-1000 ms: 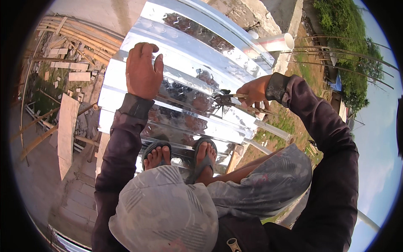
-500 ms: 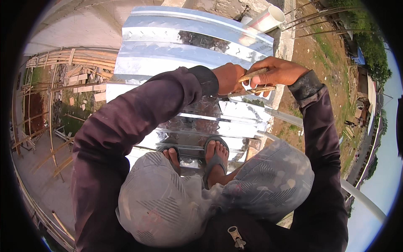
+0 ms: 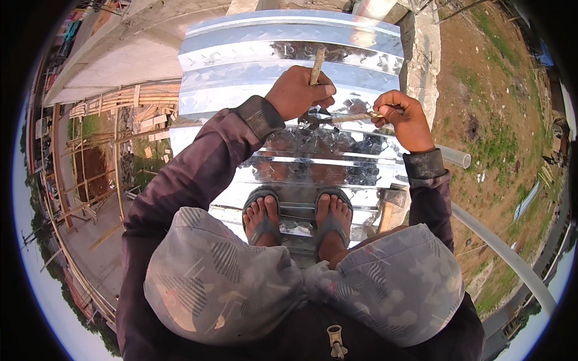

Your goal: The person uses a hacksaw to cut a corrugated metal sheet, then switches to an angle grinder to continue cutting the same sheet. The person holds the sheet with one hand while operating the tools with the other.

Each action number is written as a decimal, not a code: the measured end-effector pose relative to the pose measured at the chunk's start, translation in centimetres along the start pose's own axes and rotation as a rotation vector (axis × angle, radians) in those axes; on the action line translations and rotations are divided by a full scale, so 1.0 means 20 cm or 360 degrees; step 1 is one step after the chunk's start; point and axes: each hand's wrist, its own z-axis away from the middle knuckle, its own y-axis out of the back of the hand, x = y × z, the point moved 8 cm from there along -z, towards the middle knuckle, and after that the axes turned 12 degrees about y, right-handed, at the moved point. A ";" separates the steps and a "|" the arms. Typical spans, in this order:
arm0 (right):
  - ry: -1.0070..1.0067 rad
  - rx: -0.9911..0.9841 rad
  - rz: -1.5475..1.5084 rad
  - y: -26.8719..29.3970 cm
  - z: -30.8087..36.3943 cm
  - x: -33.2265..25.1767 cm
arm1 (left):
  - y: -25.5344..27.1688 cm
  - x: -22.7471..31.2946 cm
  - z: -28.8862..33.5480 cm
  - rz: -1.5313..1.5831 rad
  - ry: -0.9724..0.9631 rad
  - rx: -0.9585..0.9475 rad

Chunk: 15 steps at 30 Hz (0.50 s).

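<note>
We see the snips (image 3: 313, 118) over the middle of the sheet (image 3: 232, 90), a shiny ribbed metal piece, with their 2 handles spread wide. The left hand (image 3: 301, 91) has its fingers clenched around 1 handle (image 3: 318, 63), whose end pokes out past the fist toward the far side. The right hand (image 3: 404, 119) has its fingers bent, pinching the end of the other handle (image 3: 352, 118), which runs left to the dark head. We cannot tell whether the blades touch the metal.

On the near part of the sheet we see 2 feet (image 3: 332, 218) in sandals (image 3: 264, 227). Right of the sheet lie a rough concrete ledge (image 3: 419, 78), a pipe end (image 3: 456, 157) and grassy dirt (image 3: 475, 96); to the left, bamboo poles (image 3: 129, 103).
</note>
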 end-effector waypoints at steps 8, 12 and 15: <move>0.0046 -0.0230 0.0229 -0.03 -0.12 -0.11 | -0.03 0.04 -0.01 -0.0075 0.0031 -0.0096; 0.0167 -0.0377 0.0400 -0.17 -0.18 -0.23 | -0.10 0.11 0.00 -0.0373 -0.0082 -0.0120; 0.0121 -0.0443 0.0386 -0.14 -0.27 -0.18 | -0.06 0.04 -0.04 -0.0227 0.0116 -0.0150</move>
